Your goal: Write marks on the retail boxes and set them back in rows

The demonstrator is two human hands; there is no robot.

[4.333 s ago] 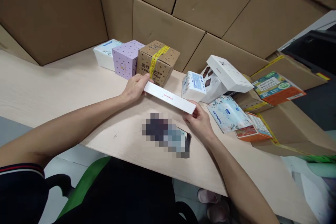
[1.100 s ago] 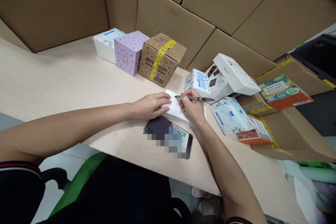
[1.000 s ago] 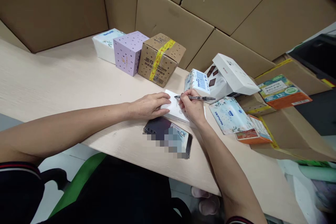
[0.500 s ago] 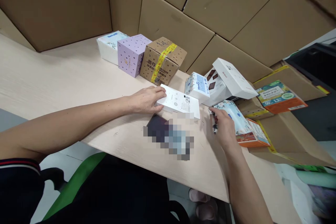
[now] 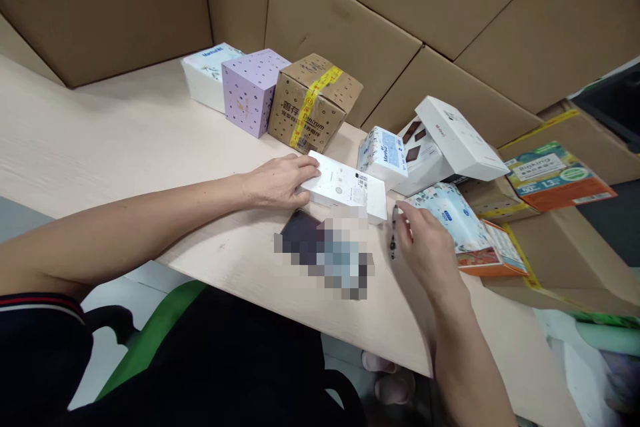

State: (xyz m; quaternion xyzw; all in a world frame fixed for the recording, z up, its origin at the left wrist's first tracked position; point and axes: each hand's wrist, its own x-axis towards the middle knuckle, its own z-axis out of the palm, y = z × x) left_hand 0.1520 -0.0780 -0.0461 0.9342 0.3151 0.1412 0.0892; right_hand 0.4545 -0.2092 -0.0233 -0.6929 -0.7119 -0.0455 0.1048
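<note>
My left hand (image 5: 280, 181) grips the left end of a slim white box (image 5: 345, 185), its fingers over the top and thumb at the near side. The box lies flat on the table, small print and a code on its upper face. Right of the box, my right hand (image 5: 427, 237) is closed, fingertips at the upper end of a thin pen (image 5: 393, 233) with dark and clear parts. Part of the grip is hidden behind the fingers. Between my hands, nearer me, lies a dark phone-like object (image 5: 305, 233), largely blurred out.
Behind the white box stand a taped brown carton (image 5: 310, 103), a purple box (image 5: 250, 93) and a tissue pack (image 5: 207, 77). To the right are another tissue pack (image 5: 383, 153), a tilted white box (image 5: 460, 137), a blue tissue pack (image 5: 445, 213) and an orange-green box (image 5: 555, 177). Large cartons (image 5: 340, 33) wall the back.
My right hand and the pen have shifted slightly left, closer to the white box's right end. My left hand keeps its hold on the box. The view has moved a little.
</note>
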